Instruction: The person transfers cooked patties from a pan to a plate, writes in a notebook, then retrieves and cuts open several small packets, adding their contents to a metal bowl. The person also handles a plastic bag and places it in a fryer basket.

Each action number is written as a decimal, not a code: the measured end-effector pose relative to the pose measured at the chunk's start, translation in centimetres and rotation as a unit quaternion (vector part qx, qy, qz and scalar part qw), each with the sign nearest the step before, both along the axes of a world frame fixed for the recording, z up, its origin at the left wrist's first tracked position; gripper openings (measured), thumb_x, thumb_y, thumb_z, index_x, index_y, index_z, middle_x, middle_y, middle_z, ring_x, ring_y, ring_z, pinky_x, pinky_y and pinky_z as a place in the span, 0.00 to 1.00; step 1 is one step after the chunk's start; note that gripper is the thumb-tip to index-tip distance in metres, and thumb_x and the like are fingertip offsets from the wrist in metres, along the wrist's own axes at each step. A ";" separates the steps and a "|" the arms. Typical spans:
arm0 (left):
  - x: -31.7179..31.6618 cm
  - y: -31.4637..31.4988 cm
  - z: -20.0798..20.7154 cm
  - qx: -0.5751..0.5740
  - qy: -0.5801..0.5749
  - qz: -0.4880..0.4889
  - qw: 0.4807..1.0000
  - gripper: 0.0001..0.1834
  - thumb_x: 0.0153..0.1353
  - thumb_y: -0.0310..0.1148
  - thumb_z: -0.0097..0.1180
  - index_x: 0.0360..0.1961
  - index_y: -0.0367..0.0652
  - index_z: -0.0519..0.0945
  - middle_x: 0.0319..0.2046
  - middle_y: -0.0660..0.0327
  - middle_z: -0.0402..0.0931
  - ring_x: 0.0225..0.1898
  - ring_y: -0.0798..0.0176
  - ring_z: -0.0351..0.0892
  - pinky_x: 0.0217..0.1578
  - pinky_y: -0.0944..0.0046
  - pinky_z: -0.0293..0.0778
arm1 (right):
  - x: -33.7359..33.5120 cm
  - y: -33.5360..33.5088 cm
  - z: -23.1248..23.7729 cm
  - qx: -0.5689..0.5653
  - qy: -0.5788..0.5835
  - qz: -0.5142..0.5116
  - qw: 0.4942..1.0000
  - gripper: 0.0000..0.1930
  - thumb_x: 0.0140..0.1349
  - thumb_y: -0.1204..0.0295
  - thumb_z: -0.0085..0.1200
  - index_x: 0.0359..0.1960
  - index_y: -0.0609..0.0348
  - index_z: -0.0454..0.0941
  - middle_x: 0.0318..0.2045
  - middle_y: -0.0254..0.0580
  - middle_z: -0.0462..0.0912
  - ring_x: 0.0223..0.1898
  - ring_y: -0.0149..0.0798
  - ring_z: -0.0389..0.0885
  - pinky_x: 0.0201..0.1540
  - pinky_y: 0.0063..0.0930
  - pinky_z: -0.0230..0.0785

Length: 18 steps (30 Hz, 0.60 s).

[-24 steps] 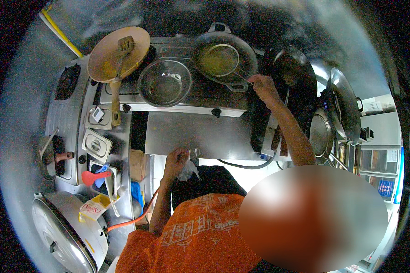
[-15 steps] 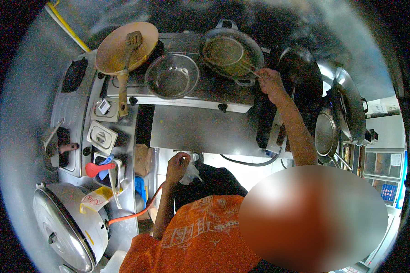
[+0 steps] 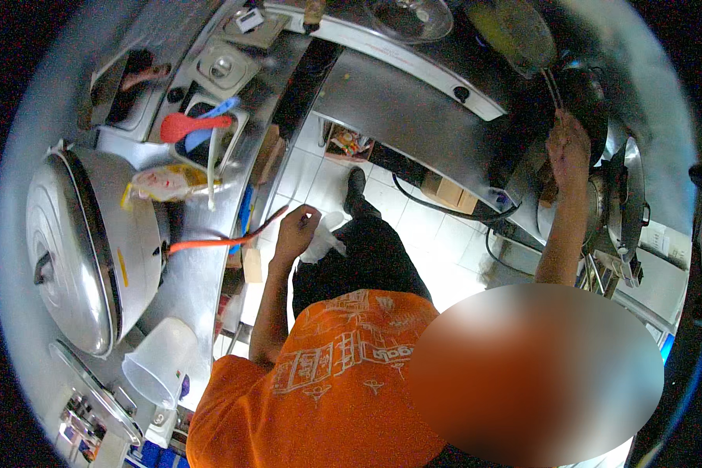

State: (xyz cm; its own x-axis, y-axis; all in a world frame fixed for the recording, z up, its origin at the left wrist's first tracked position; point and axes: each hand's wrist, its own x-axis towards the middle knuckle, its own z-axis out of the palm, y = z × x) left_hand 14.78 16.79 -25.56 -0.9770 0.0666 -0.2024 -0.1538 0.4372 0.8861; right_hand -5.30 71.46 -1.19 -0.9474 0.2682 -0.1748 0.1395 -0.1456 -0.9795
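Note:
My right hand [image 3: 569, 148] is wrapped round the long thin handle of a wire strainer [image 3: 519, 35], whose round, yellowish basket is at the top right beside the stove. Food inside the basket cannot be made out. Lower down, near my body, my left hand [image 3: 298, 232] is closed on a crumpled, whitish plastic bag [image 3: 321, 240] that hangs beside my dark trousers. A clear, shallow bowl [image 3: 410, 17] stands on the stove, partly cut off by the upper edge.
At left is a large lidded steel pot [image 3: 74, 253] with an orange hose [image 3: 218, 244] by it. Beyond lie a red ladle [image 3: 191, 126] and a lidded steel container [image 3: 225, 69]. A clear plastic jug [image 3: 162, 363] stands nearer. Pans [image 3: 632, 195] stand at right; boxes [image 3: 448, 191] are under the counter.
My view has swung away from the stove, showing more floor. My right hand has moved right with the strainer, which was over the two-handled pan. The left hand keeps the bag.

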 end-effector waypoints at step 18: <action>25.9 -7.7 0.4 -0.163 -0.217 0.111 0.956 0.10 0.68 0.34 0.62 0.39 0.36 0.85 0.24 0.50 0.82 0.25 0.59 0.80 0.30 0.57 0.75 | 12.2 -22.5 -47.6 -0.204 -0.316 0.155 0.914 0.14 0.72 0.66 0.53 0.50 0.64 0.79 0.19 0.30 0.71 0.14 0.27 0.64 0.18 0.22 0.57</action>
State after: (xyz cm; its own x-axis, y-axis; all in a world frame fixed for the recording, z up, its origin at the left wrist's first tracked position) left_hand 40.65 9.08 -25.18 -0.7791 -0.2683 -0.5666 -0.5969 0.5937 0.5396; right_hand 6.89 48.96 -48.84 -0.6424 -0.2052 -0.7384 0.7545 -0.3386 -0.5622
